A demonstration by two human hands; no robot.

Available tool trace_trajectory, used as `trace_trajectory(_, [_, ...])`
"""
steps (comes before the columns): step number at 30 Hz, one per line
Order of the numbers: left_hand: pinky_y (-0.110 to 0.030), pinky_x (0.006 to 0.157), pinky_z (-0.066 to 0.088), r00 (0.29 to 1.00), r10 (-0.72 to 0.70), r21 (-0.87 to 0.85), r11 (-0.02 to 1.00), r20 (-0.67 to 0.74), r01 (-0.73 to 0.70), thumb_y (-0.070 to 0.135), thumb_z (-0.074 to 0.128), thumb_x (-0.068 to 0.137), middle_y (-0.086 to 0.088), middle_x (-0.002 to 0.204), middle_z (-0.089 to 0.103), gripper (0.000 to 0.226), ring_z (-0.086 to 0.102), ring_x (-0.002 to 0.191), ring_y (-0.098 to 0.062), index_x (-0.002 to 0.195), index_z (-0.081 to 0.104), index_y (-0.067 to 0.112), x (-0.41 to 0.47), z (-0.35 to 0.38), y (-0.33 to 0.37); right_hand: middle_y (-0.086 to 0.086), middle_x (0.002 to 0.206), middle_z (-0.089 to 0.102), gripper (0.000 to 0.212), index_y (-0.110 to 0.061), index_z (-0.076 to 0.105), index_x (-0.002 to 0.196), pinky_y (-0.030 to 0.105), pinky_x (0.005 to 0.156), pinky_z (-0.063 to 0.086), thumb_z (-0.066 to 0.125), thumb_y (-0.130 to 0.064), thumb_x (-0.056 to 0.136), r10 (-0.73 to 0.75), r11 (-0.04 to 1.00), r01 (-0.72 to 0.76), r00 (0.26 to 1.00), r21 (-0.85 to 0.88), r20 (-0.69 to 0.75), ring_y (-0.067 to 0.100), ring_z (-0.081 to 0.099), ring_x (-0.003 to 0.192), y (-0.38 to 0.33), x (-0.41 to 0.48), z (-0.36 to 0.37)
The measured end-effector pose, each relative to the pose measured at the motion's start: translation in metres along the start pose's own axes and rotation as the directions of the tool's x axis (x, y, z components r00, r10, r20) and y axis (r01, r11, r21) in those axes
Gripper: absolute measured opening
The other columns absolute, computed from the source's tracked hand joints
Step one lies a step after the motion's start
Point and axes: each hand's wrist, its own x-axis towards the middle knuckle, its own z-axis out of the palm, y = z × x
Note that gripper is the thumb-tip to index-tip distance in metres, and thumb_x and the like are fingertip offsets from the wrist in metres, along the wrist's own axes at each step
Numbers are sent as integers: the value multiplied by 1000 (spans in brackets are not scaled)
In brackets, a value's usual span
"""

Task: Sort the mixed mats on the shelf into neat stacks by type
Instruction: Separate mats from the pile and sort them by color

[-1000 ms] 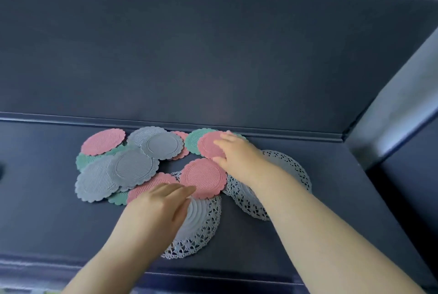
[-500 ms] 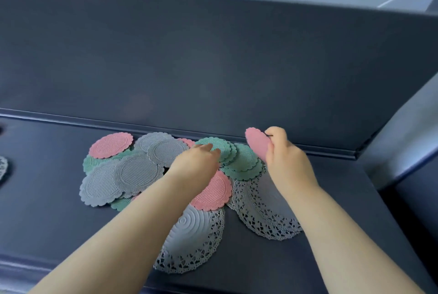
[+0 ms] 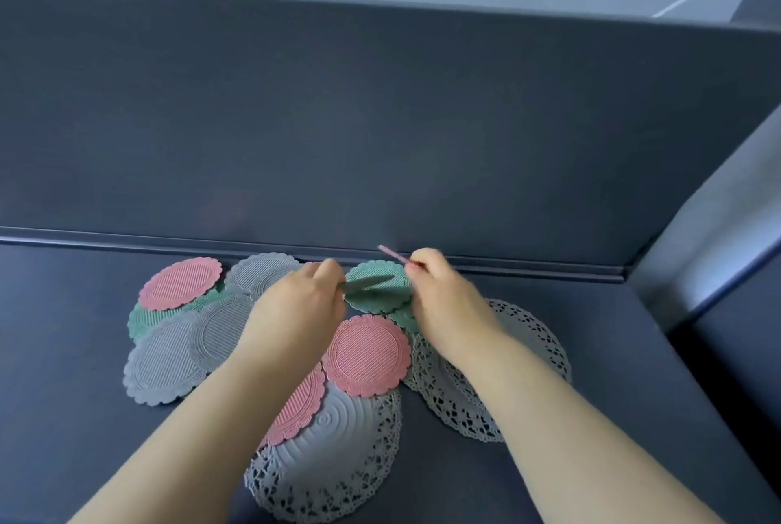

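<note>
Nowhere readable writing; right hand (image 3: 439, 303) grip pinching pink mat (image 3: 391, 253), left hand (image 3: 296, 308) grip pinching green mat (image 3: 367, 284).

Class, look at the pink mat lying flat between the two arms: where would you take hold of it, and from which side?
Pinch the pink mat at its scalloped near-right edge, coming from the right with the right hand. That rim overhangs the lace doily, so fingers could probably slip underneath; its left edge is tucked beside the left forearm.
</note>
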Motion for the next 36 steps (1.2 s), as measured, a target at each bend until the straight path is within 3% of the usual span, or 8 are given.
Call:
trace_trajectory(3, [-33, 49, 41, 991, -48, -106, 994, -124, 35, 11, 55, 89, -9, 72, 60, 6, 51, 55, -31, 88, 54, 6, -19, -11, -10, -4, 95, 51, 16, -21, 39, 86, 30, 60, 34, 49, -32, 92, 16, 1000, -16, 987, 1, 160, 20, 47, 75, -12, 9, 18])
trace_trajectory(11, [-35, 48, 51, 978, -43, -101, 995, -203, 23, -4, 65, 79, -14, 87, 70, 16, 66, 65, -32, 81, 52, 5, -53, -16, -30, 2, 122, 49, 22, -5, 59, 103, 30, 63, 34, 41, -13, 94, -52, 993, 58, 997, -107, 61, 24, 53, 88, -13, 9, 1])
trace_trajectory(18, [-13, 41, 29, 989, -9, -66, 998, -145, -1, -6, 69, 71, 3, 74, 58, 22, 45, 57, -13, 77, 53, 8, -67, -12, -40, -9, 107, 55, 20, -12, 68, 84, 25, 74, 43, 54, -25, 91, 102, 984, -105, 994, 147, 28, 16, 55, 92, -14, -9, -3])
trace_trajectory(24, [-32, 43, 52, 997, 54, 5, 999, -60, -54, 12, 81, 68, -3, 86, 60, 23, 62, 73, -25, 89, 72, 13, -71, -2, -36, 2, 95, 61, 5, -9, 61, 80, 22, 59, 41, 62, -5, 81, 40, 993, -10, 967, 121, -250, 21, 60, 70, -17, -24, -6])
trace_trajectory(26, [-32, 45, 53, 993, 68, -20, 997, -101, -70, 21, 70, 82, 0, 86, 63, 10, 64, 72, -23, 89, 74, 15, -69, -3, -27, 2, 85, 63, 16, -10, 58, 79, 18, 53, 33, 69, 0, 72, 26, 997, 0, 950, 83, -310, 20, 58, 59, -18, -29, -7])
trace_trajectory(28, [-29, 52, 55, 989, 80, -31, 996, -122, -84, 32, 50, 88, 3, 88, 68, 29, 66, 75, -21, 89, 73, 15, -70, -7, -17, 3, 78, 64, 21, -10, 59, 77, 16, 50, 31, 73, 2, 67, 27, 997, 6, 915, 81, -402, 21, 57, 53, -20, -36, -10])
trace_trajectory(31, [-29, 63, 56, 988, 58, -53, 996, -146, -66, 34, 41, 89, 5, 93, 71, 37, 67, 82, -19, 94, 72, 15, -77, -21, -3, 3, 64, 64, 3, -10, 60, 73, 17, 43, 28, 60, -8, 76, 6, 997, 33, 844, 63, -536, 22, 57, 47, -24, -44, -20])
trace_trajectory(36, [-34, 76, 56, 961, -19, -39, 999, -275, 9, 31, 48, 86, 4, 98, 71, 33, 67, 93, -17, 96, 74, 12, -98, -45, -1, 4, 64, 63, 17, -8, 62, 76, 23, 45, 45, 72, 3, 69, 11, 950, 150, 860, 273, -510, 20, 59, 51, -50, -55, -27])
